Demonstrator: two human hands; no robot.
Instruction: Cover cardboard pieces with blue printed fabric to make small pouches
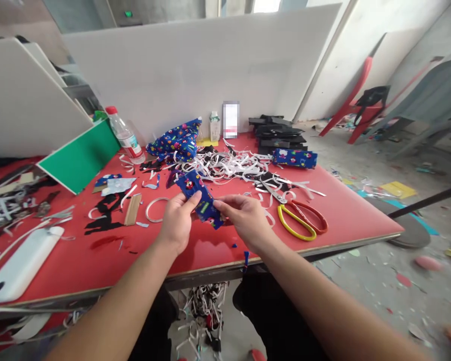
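Observation:
Between my two hands is a folded piece of blue patterned fabric point(203, 203), tilted above the red table. My left hand point(178, 220) pinches its left side, thumb on top. The fingers of my right hand point(244, 215) close on its right edge. To the right lie large scissors point(302, 220) with one yellow and one red handle, their blades pointing toward a heap of white strips point(229, 165). Another folded blue patterned piece point(295, 158) rests at the right, and a loose blue patterned bundle point(178, 140) sits behind my hands.
On the red table point(357, 210) stand a plastic bottle point(126, 135), a small carton point(214, 126) and a phone point(231, 120) against a white partition point(195, 65). Black folded pieces point(278, 133) are stacked at the back right. A green board point(80, 158) leans at the left, beyond a white device point(24, 265).

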